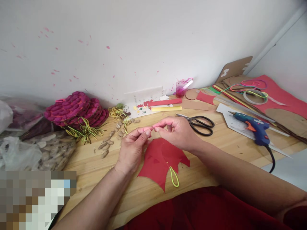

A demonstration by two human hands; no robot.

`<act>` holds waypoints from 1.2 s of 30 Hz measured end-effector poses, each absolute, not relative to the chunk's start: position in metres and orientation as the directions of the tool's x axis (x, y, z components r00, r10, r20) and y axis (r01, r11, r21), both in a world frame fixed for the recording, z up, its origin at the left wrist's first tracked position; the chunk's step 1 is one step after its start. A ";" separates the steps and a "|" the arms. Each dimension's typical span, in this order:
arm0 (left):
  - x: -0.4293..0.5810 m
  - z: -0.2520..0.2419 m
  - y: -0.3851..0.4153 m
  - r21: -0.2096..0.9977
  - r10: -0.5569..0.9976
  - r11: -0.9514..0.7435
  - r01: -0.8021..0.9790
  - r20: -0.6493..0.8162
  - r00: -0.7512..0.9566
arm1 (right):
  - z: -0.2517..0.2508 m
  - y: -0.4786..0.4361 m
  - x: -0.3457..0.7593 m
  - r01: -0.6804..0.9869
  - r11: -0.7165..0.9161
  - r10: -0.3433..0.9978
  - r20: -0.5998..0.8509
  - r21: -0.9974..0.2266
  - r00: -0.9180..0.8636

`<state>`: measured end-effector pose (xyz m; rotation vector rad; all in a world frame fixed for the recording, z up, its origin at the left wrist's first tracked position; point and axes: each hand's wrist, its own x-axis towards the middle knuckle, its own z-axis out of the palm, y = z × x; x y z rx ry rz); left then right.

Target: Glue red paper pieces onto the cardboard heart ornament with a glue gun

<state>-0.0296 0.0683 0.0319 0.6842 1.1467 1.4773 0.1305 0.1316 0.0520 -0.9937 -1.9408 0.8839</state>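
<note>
My left hand (132, 143) and my right hand (177, 131) meet over the table, thumbs and fingers pinched together. Whatever sits between the fingertips is too small to make out. Just below them lies a red cut-out (153, 164) with pointed edges, partly covered by my hands. A yellow-green cord loop (174, 177) sticks out from it toward me. Black-handled scissors (202, 124) rest behind my right hand, their blades partly hidden by it. Peanuts in shells (107, 142) are scattered to the left of my left hand.
A blue glue gun (254, 126) lies on white card at right. Along the wall are red (165, 102) and yellow strips, small stars and a pink-stained cup (181, 88). Braided magenta pieces (72, 110) are stacked at left, beside a bag of peanuts (57, 150). Cords and tape lie back right.
</note>
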 end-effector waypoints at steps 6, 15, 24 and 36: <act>-0.030 0.032 0.069 0.902 0.959 0.070 -0.426 -0.179 -0.221 | 0.055 0.133 0.130 0.287 0.376 0.881 0.244 -0.881 -0.405; -0.029 0.031 0.068 0.910 0.954 0.089 -0.406 -0.195 -0.228 | 0.053 0.132 0.129 0.282 0.337 0.889 0.206 -0.898 -0.409; -0.033 0.030 0.068 0.966 0.972 0.015 -0.257 -0.075 -0.223 | 0.056 0.133 0.132 0.256 0.334 0.877 0.199 -0.907 -0.438; -0.028 0.033 0.066 0.964 0.972 -0.009 -0.267 -0.055 -0.230 | 0.054 0.136 0.131 0.141 0.200 0.872 0.111 -0.970 -0.476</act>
